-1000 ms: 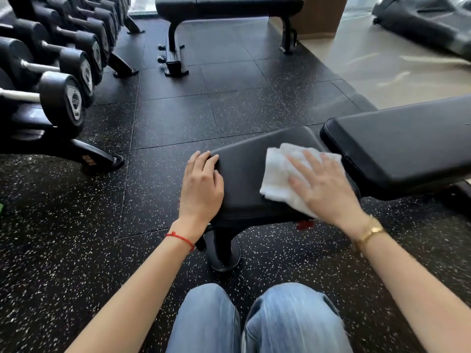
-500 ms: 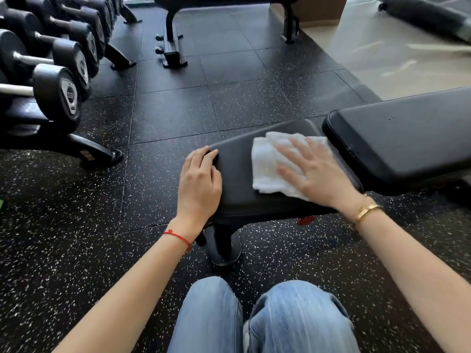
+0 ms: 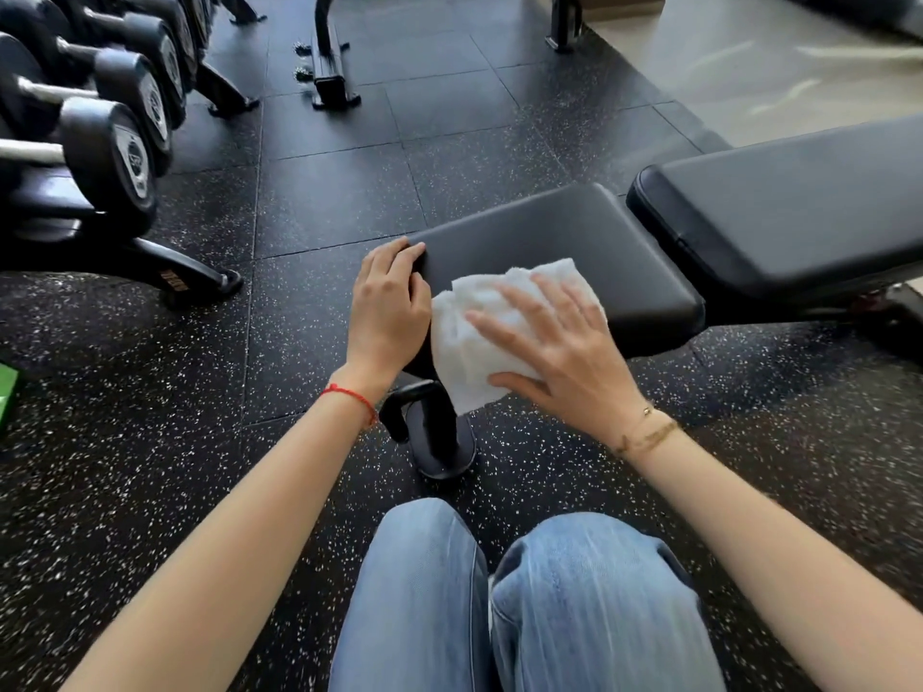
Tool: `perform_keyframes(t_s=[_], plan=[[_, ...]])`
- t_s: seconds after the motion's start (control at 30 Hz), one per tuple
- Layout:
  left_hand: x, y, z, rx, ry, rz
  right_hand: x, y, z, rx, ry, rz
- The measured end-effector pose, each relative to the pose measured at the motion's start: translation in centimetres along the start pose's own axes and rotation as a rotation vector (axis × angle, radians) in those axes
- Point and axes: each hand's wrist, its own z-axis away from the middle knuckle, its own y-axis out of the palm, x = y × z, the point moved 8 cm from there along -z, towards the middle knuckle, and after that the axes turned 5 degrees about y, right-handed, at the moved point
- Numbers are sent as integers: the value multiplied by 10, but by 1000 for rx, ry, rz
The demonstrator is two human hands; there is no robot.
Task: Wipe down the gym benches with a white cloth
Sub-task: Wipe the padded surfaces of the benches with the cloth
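A black padded gym bench fills the middle right: its small seat pad (image 3: 549, 237) lies in front of me and its long back pad (image 3: 799, 207) runs off to the right. The white cloth (image 3: 469, 332) lies on the near left corner of the seat pad and hangs over its front edge. My right hand (image 3: 554, 352) presses flat on the cloth with fingers spread. My left hand (image 3: 389, 307) grips the left end of the seat pad, right beside the cloth.
A rack of black dumbbells (image 3: 100, 142) stands at the left on the speckled rubber floor. The bench's front foot (image 3: 439, 437) is just ahead of my knees (image 3: 499, 591). Another bench's legs (image 3: 329, 67) stand at the back. A green object (image 3: 7, 397) sits at the left edge.
My right hand has slid the cloth from the middle of the seat pad toward me and to the left, down over its front edge. My left hand has kept its hold.
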Motion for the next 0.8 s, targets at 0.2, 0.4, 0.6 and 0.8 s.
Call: perform_keyframes(t_s=[0.2,0.4,0.6,0.8], plan=[[1,1,-2,3,10,-25,-55,-4,26,-10,179,46],[2,3,-1,-5,19,-14,6,-8,-5,-46,36,-51],[3,3,-1,-5,12,-11,-36,-10,10,-60,159,-47],[1,2,-1,-12,16,-3,13,0,-8,-76,12,31]])
